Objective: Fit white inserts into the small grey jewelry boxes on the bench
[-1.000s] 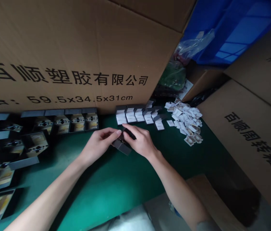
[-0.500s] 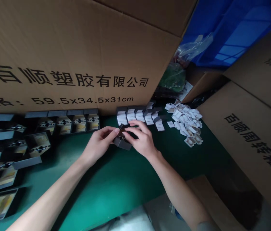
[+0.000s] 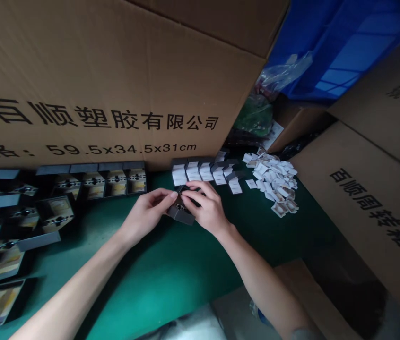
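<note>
A small dark hinged box (image 3: 181, 215), standing open, is held between both hands above the green table. My left hand (image 3: 152, 205) grips its left side, thumb and fingers pinched together. From the right, my right hand (image 3: 207, 203) has its fingers closed at the upper part of the box. The fingers hide much of its inside. Just beyond the hands stands a row of small dark boxes with white inserts (image 3: 200, 172). To the right lies a heap of small white plastic pieces (image 3: 274, 179).
Larger open dark boxes (image 3: 117, 182) with yellowish insides line the left and back of the green table (image 3: 143, 288). A big printed carton (image 3: 115, 61) walls off the back. Another carton (image 3: 370, 189) and a blue crate (image 3: 349, 52) stand to the right.
The box and my right-hand fingers have come slightly lower and nearer to me. Both hands keep their hold on the box.
</note>
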Demonstrator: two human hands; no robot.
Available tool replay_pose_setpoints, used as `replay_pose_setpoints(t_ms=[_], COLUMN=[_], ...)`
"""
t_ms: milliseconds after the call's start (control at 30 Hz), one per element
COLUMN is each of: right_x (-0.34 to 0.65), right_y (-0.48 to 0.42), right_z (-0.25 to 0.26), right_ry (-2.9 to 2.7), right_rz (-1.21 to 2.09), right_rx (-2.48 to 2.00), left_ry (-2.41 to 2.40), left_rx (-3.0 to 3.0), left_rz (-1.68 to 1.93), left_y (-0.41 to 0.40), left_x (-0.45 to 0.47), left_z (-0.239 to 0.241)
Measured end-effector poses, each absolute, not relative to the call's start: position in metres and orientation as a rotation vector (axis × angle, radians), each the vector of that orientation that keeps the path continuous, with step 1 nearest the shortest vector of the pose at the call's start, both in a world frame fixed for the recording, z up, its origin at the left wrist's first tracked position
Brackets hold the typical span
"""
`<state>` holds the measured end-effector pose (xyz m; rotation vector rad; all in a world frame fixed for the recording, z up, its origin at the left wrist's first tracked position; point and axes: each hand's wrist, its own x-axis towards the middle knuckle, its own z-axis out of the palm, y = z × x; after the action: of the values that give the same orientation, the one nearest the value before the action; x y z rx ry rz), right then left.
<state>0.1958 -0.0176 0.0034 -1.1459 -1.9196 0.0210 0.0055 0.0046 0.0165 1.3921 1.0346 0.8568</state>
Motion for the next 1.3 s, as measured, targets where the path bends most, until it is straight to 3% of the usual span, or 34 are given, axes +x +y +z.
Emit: replay_pose_setpoints(t_ms=[1300], right_x=[0.1962], right_y=[-0.0174], right_z=[0.0066], right_ry=[-1.881], right_rz=[-0.087], right_rx=[-1.084], left_ry=[1.06], left_rx=[1.382], left_rz=[0.851], left_y=[0.0049], left_x=[0.0042], left_z=[0.0127])
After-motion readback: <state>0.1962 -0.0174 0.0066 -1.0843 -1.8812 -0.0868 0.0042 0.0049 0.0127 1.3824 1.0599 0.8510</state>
